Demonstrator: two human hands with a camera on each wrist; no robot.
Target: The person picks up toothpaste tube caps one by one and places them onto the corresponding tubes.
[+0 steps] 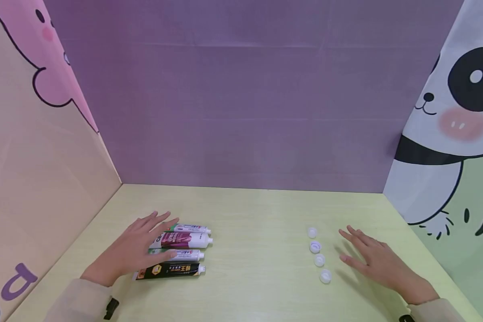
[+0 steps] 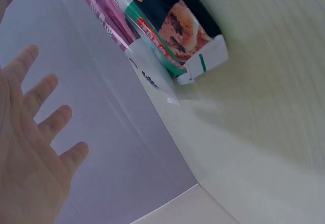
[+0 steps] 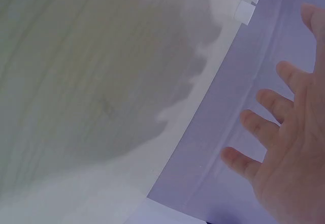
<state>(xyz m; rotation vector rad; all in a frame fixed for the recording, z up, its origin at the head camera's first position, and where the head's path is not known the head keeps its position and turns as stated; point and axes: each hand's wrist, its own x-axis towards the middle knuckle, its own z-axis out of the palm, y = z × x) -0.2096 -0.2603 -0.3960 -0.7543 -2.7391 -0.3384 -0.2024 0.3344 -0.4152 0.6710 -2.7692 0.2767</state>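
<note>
My left hand [image 1: 138, 248], fingers spread, hovers over the left ends of several toothpaste tubes lying side by side. Nearest is a black tube [image 1: 173, 271]. Behind it lie a white and green tube [image 1: 188, 255], a purple and white tube [image 1: 181, 240] and another white tube [image 1: 191, 228] at the back. Their narrow nozzle ends point right. In the left wrist view, the black tube's flat end [image 2: 208, 60] shows apart from the hand. My right hand [image 1: 376, 261], also with fingers spread, holds nothing and hangs just right of a column of small white caps [image 1: 315, 247].
The pale wooden table [image 1: 261, 286] ends at a purple back wall [image 1: 241, 98]. A beige side panel [image 1: 36, 170] with a pink cartoon figure stands at left. On the right is a panel with a panda [image 1: 463, 125].
</note>
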